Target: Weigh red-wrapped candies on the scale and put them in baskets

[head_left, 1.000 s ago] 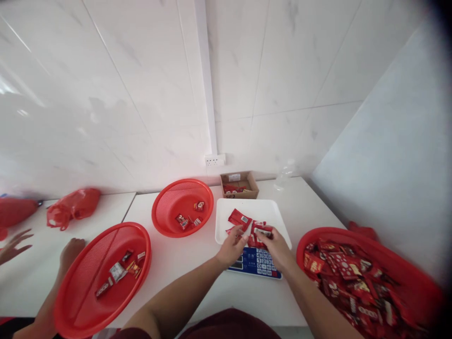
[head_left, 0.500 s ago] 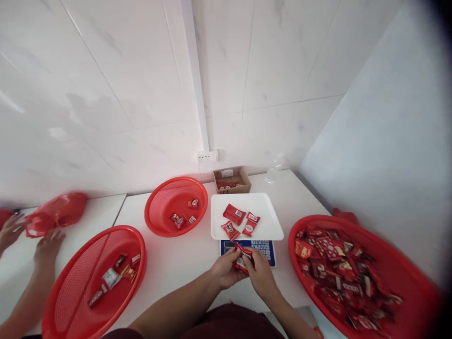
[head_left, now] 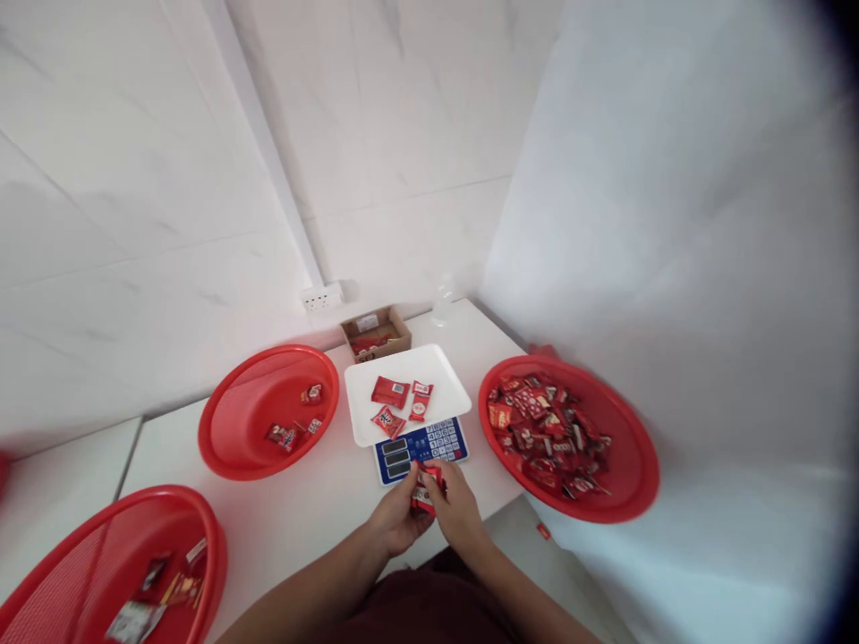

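Note:
Between my two hands is a small red snack packet [head_left: 425, 495], its printed face partly covered by my fingers. My left hand [head_left: 395, 514] grips its left side and my right hand [head_left: 457, 508] its right side, thumbs on top. Just beyond them stands a blue-and-white digital scale [head_left: 420, 450] with a keypad. On its white tray [head_left: 362, 380] lie a larger red packet [head_left: 390, 392], a narrow red-and-white packet [head_left: 420, 401] and a red packet with black lettering [head_left: 388, 421].
At right, a red basket [head_left: 637, 470] holds many red packets. Two more red baskets, one farther back [head_left: 218, 416] and one nearer [head_left: 218, 555], hold a few packets at left. A cardboard box [head_left: 395, 324] stands behind the scale, near a clear plastic object [head_left: 443, 304].
My view has turned to the right, so the scale and baskets sit farther left. Another person's hands and a red bag have left the picture. Both my hands still hold the packet.

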`<action>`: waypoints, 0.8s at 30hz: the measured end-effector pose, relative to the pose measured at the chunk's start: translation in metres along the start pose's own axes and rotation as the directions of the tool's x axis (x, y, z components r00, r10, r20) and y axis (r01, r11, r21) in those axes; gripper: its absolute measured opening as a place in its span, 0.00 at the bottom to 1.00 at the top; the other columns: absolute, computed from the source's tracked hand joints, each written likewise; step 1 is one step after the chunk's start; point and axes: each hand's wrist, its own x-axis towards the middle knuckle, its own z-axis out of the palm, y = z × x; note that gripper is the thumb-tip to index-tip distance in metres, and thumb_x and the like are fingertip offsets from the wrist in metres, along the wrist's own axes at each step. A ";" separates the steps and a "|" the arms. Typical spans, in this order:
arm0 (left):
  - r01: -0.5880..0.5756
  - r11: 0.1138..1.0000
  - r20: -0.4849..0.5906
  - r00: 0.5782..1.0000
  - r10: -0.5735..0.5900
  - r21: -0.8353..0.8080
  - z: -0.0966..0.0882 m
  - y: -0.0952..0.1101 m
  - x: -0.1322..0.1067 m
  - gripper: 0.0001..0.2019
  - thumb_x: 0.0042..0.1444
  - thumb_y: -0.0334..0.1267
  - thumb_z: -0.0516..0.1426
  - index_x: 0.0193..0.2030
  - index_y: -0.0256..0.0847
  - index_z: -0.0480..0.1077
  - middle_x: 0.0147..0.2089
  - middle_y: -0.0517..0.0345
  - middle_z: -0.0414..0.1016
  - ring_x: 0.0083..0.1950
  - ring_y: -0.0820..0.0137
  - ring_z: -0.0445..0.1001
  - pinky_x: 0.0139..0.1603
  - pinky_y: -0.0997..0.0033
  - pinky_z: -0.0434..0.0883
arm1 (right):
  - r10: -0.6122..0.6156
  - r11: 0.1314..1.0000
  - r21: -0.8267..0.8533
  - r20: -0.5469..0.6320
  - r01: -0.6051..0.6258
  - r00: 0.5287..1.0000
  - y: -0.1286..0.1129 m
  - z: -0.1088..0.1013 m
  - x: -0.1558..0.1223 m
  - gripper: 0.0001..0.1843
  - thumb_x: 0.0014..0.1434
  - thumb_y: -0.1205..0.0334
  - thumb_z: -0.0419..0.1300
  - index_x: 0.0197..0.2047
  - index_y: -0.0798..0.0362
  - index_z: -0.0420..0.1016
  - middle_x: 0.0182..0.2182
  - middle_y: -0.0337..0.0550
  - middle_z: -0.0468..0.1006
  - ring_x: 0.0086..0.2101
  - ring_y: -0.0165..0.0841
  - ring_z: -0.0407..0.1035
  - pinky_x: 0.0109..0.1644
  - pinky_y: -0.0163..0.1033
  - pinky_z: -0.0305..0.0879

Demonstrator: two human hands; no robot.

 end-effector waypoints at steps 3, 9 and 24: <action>0.047 0.999 0.051 0.998 -0.046 -0.018 0.003 -0.004 -0.003 0.15 0.57 0.47 0.58 0.35 0.34 0.70 0.30 0.56 0.76 0.27 0.76 0.74 0.29 0.79 0.71 | -0.018 0.998 -0.052 -0.029 0.017 0.999 0.000 -0.003 -0.014 0.14 0.60 0.57 0.51 0.44 0.49 0.74 0.39 0.46 0.75 0.40 0.36 0.71 0.47 0.44 0.69; 0.207 0.978 0.205 0.957 -0.205 0.012 0.008 -0.005 -0.005 0.20 0.57 0.54 0.55 0.34 0.35 0.69 0.28 0.57 0.74 0.26 0.74 0.74 0.26 0.78 0.70 | -0.172 0.951 -0.250 0.061 0.182 0.983 -0.004 -0.015 -0.036 0.19 0.58 0.64 0.54 0.52 0.44 0.74 0.45 0.47 0.74 0.46 0.38 0.67 0.52 0.48 0.66; 0.135 0.990 -0.059 0.989 -0.133 0.030 0.029 0.007 -0.022 0.09 0.58 0.40 0.58 0.36 0.35 0.67 0.28 0.54 0.76 0.26 0.66 0.78 0.19 0.75 0.73 | 0.249 0.775 -0.544 -0.205 -0.322 0.947 0.119 -0.180 0.048 0.20 0.57 0.64 0.51 0.51 0.61 0.72 0.48 0.61 0.75 0.50 0.45 0.68 0.56 0.50 0.60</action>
